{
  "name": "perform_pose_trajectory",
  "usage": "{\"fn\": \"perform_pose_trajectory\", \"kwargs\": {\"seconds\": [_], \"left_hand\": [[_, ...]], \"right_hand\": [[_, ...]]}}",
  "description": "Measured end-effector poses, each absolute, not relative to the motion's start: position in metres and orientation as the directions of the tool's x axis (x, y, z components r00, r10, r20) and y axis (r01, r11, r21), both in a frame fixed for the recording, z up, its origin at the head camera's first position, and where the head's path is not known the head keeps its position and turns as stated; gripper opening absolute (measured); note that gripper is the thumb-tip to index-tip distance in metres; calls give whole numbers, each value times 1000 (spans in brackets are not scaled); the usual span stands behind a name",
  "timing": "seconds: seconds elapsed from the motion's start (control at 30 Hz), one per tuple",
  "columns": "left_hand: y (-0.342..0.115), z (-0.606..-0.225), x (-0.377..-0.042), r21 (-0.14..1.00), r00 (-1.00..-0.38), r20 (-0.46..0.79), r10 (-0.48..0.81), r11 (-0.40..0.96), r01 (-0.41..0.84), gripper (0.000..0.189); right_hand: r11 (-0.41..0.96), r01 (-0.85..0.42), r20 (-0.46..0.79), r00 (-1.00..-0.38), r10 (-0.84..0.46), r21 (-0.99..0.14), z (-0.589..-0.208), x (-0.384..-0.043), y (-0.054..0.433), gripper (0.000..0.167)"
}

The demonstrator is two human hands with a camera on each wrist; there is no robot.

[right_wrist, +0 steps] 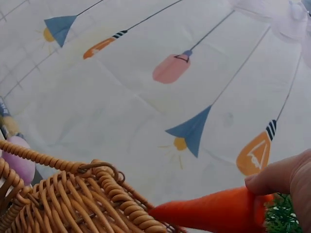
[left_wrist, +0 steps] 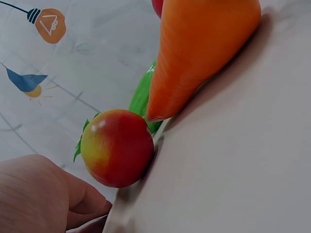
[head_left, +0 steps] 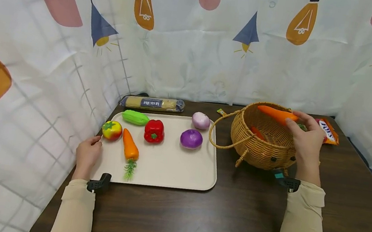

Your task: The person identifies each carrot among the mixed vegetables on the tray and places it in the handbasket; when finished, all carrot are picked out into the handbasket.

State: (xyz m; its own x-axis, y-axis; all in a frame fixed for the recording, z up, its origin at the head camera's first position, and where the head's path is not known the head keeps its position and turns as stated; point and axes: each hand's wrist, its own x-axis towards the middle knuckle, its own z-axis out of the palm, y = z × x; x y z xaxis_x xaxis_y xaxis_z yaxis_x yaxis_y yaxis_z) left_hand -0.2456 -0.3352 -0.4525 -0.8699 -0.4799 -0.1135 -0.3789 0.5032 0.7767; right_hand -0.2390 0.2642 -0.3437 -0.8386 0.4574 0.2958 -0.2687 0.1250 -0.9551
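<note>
My right hand [head_left: 306, 137] pinches a toy carrot [head_left: 276, 114] near its leafy end, over the wicker basket [head_left: 261, 157]; its tip points left. An orange-red piece [head_left: 257, 132] lies inside the basket. My left hand [head_left: 88, 154] grips the left edge of the cream tray [head_left: 164, 172], fingertips beside a red-yellow tomato-like toy [head_left: 112, 130]. On the tray also lie a second toy carrot [head_left: 130, 146] with green leaves, a green cucumber-like toy [head_left: 135, 117], a red bell pepper [head_left: 154, 131], a dark purple round vegetable [head_left: 191, 138] and a pale purple onion [head_left: 201, 120].
Behind the tray lies a pack of pasta [head_left: 152, 103]. An orange snack packet [head_left: 328, 131] sits right of the basket, and a small yellow-green wrapper [head_left: 221, 112] left of it. The basket's handle [head_left: 215, 145] leans over the tray's right edge. Printed curtains [head_left: 193, 62] surround the dark table [head_left: 189, 226].
</note>
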Motion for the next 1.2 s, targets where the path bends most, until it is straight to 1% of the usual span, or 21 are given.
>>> {"fn": "perform_pose_trajectory", "kwargs": {"seconds": [0.1, 0.2, 0.5, 0.67, 0.77, 0.93, 1.2], "left_hand": [[-336, -452, -245, 776, -870, -111, -480, 505, -377, 49], [-335, -453, -245, 773, -868, -108, -485, 507, -380, 49], [-336, -455, -246, 771, -870, -92, -485, 518, -370, 48], [-336, -455, -246, 771, -870, -90, -484, 520, -369, 48], [-335, -455, -246, 771, -870, -90, -484, 520, -368, 48], [-336, -455, -246, 773, -872, -95, -480, 517, -368, 49], [-335, -455, -246, 772, -871, -102, -481, 514, -374, 48]], "right_hand": [[268, -217, 317, -849, 422, -939, -345, -239, 262, 37], [326, -215, 339, -855, 394, -921, -346, -239, 259, 38], [313, -245, 357, -855, 376, -917, -346, -237, 254, 34], [354, -227, 359, -859, 366, -907, -344, -239, 247, 37], [326, -250, 362, -864, 350, -912, -341, -240, 237, 36], [237, -296, 357, -892, 278, -925, -335, -235, 214, 33], [227, -368, 407, -899, 160, -902, -339, -233, 179, 31]]}}
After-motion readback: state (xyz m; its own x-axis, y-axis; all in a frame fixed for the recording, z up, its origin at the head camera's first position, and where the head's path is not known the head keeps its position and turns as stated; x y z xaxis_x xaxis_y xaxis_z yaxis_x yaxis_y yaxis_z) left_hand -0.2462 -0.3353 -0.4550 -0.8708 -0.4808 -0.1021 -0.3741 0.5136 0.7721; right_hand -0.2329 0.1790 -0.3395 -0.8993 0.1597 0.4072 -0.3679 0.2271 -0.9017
